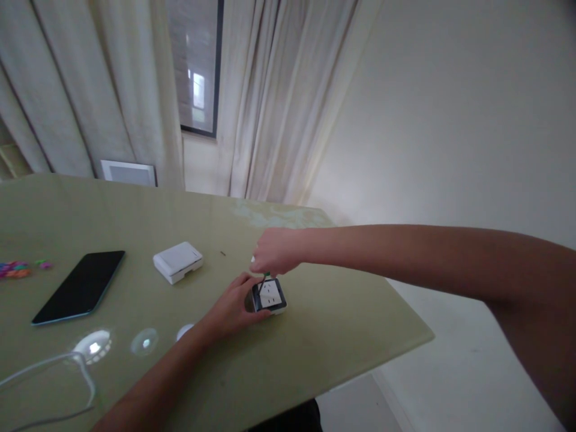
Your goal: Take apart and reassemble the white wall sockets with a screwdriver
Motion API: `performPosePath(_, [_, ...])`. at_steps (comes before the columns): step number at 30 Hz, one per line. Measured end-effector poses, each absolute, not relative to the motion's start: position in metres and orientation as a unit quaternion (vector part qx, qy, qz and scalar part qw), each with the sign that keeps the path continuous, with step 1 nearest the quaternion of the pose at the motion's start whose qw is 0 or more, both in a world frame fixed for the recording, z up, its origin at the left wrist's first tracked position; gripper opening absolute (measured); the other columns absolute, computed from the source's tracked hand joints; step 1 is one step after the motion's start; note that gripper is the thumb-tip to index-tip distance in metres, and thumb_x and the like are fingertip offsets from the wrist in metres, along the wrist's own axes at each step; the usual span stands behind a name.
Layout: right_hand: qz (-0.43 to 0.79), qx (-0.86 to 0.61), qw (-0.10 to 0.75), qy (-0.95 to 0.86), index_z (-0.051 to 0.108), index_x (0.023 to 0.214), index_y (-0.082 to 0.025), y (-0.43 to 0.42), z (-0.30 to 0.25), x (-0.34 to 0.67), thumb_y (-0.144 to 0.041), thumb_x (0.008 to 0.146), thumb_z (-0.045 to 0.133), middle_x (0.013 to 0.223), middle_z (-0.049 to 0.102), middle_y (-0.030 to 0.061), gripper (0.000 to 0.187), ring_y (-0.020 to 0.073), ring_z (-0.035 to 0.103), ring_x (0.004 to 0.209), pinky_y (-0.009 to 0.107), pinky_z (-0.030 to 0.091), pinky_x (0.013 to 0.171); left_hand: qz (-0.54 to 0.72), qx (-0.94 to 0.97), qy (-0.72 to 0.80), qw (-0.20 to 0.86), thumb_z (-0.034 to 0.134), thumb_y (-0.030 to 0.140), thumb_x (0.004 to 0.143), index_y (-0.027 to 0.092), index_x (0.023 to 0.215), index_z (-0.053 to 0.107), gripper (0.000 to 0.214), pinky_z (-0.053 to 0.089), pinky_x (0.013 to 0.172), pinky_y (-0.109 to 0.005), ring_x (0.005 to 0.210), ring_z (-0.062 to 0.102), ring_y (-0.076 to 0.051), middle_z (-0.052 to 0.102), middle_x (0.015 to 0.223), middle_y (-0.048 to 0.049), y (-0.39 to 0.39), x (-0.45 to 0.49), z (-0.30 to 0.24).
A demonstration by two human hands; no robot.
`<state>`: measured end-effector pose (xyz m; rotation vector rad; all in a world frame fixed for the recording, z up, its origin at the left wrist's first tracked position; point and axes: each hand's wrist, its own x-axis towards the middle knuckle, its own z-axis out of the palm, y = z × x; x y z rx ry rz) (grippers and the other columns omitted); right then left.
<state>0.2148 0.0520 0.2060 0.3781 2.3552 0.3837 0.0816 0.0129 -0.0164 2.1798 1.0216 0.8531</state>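
A wall socket (270, 294) with a white slotted face and a dark frame lies face up on the table, set on a white box. My left hand (238, 302) grips it from the left, thumb along the near side and fingers at the far side. Above it, my right hand (275, 251) is closed around a screwdriver (264, 282). The thin shaft slants down to the socket's left edge, and a bit of green shows below the fist. Most of the handle is hidden in my right hand.
On the greenish table (342, 336) are a white box (178, 261), a small screw-like piece (222, 253), a black tablet (81, 287), small colourful pieces (15, 269) and a white cable (85, 372). Curtains (288, 96) and a wall (450, 120) stand behind.
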Motion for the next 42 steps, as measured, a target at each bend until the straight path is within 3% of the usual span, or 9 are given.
performPosePath(4, [0.12, 0.266, 0.409, 0.864, 0.08, 0.115, -0.016, 0.053, 0.206, 0.206, -0.052, 0.095, 0.071, 0.106, 0.081, 0.0154, 0.041, 0.031, 0.076, 0.096, 0.037, 0.052, 0.074, 0.319, 0.811, 0.386, 0.302, 0.082, 0.044, 0.081, 0.022, 0.135, 0.065, 0.061, 0.055, 0.101, -0.045, 0.114, 0.065, -0.031, 0.066, 0.122, -0.0091, 0.012, 0.081, -0.016])
performPosePath(10, [0.12, 0.235, 0.368, 0.891, 0.082, 0.101, -0.02, 0.048, 0.186, 0.209, -0.027, 0.093, 0.075, 0.109, 0.081, 0.0145, 0.013, 0.0319, 0.073, 0.109, 0.041, 0.053, 0.085, 0.328, 0.808, 0.388, 0.298, 0.083, 0.044, 0.08, 0.02, 0.137, 0.064, 0.064, 0.054, 0.106, -0.046, 0.12, 0.064, -0.034, 0.065, 0.128, -0.0125, 0.013, 0.082, -0.021])
performPosePath(17, [0.06, 0.295, 0.457, 0.837, 0.078, 0.073, -0.014, 0.059, 0.183, 0.205, -0.051, 0.095, 0.071, 0.069, 0.075, 0.0078, 0.044, 0.0206, 0.07, 0.062, 0.032, 0.054, 0.062, 0.332, 0.806, 0.384, 0.304, 0.082, 0.043, 0.081, 0.021, 0.137, 0.065, 0.062, 0.055, 0.104, -0.045, 0.115, 0.066, -0.031, 0.065, 0.123, -0.0102, 0.012, 0.082, -0.017])
performPosePath(21, [0.114, 0.236, 0.412, 0.873, 0.08, 0.093, -0.016, 0.055, 0.187, 0.21, -0.032, 0.084, 0.085, 0.096, 0.08, 0.013, 0.019, 0.0299, 0.075, 0.09, 0.038, 0.055, 0.074, 0.33, 0.81, 0.381, 0.3, 0.082, 0.045, 0.081, 0.022, 0.137, 0.064, 0.063, 0.055, 0.104, -0.045, 0.117, 0.066, -0.032, 0.065, 0.126, -0.0106, 0.012, 0.082, -0.019])
performPosePath(25, [0.125, 0.138, 0.384, 0.904, 0.08, 0.103, -0.025, 0.056, 0.193, 0.207, -0.013, 0.099, 0.061, 0.116, 0.079, 0.0096, 0.023, 0.0276, 0.071, 0.115, 0.041, 0.051, 0.092, 0.324, 0.808, 0.393, 0.295, 0.083, 0.045, 0.08, 0.022, 0.133, 0.067, 0.06, 0.055, 0.104, -0.045, 0.118, 0.065, -0.033, 0.065, 0.128, -0.0114, 0.012, 0.082, -0.02])
performPosePath(28, [0.131, 0.159, 0.42, 0.884, 0.082, 0.1, -0.02, 0.061, 0.196, 0.199, -0.027, 0.095, 0.072, 0.102, 0.081, 0.0113, 0.012, 0.0307, 0.075, 0.101, 0.041, 0.054, 0.082, 0.328, 0.808, 0.388, 0.299, 0.082, 0.044, 0.081, 0.022, 0.134, 0.066, 0.06, 0.055, 0.103, -0.043, 0.115, 0.066, -0.031, 0.065, 0.126, -0.0104, 0.011, 0.082, -0.018])
performPosePath(32, [0.134, 0.224, 0.468, 0.844, 0.083, 0.099, -0.018, 0.062, 0.198, 0.193, -0.049, 0.097, 0.069, 0.092, 0.081, 0.0109, 0.034, 0.0284, 0.076, 0.082, 0.038, 0.053, 0.067, 0.327, 0.808, 0.387, 0.301, 0.082, 0.044, 0.08, 0.022, 0.133, 0.067, 0.06, 0.056, 0.102, -0.043, 0.112, 0.067, -0.03, 0.066, 0.122, -0.0095, 0.011, 0.082, -0.015])
performPosePath(39, [0.19, 0.025, 0.36, 0.913, 0.076, 0.118, -0.027, 0.053, 0.201, 0.202, -0.014, 0.096, 0.064, 0.099, 0.081, 0.0068, 0.028, 0.0262, 0.074, 0.096, 0.038, 0.049, 0.077, 0.316, 0.805, 0.407, 0.295, 0.084, 0.047, 0.078, 0.021, 0.134, 0.068, 0.064, 0.053, 0.107, -0.048, 0.123, 0.065, -0.037, 0.068, 0.132, -0.014, 0.011, 0.082, -0.017])
performPosePath(42, [0.128, 0.164, 0.406, 0.89, 0.079, 0.11, -0.022, 0.059, 0.203, 0.201, -0.035, 0.093, 0.074, 0.092, 0.08, 0.0082, 0.022, 0.0259, 0.074, 0.088, 0.035, 0.049, 0.073, 0.317, 0.807, 0.397, 0.3, 0.083, 0.047, 0.079, 0.022, 0.137, 0.066, 0.065, 0.054, 0.106, -0.045, 0.12, 0.066, -0.033, 0.067, 0.13, -0.012, 0.011, 0.081, -0.017])
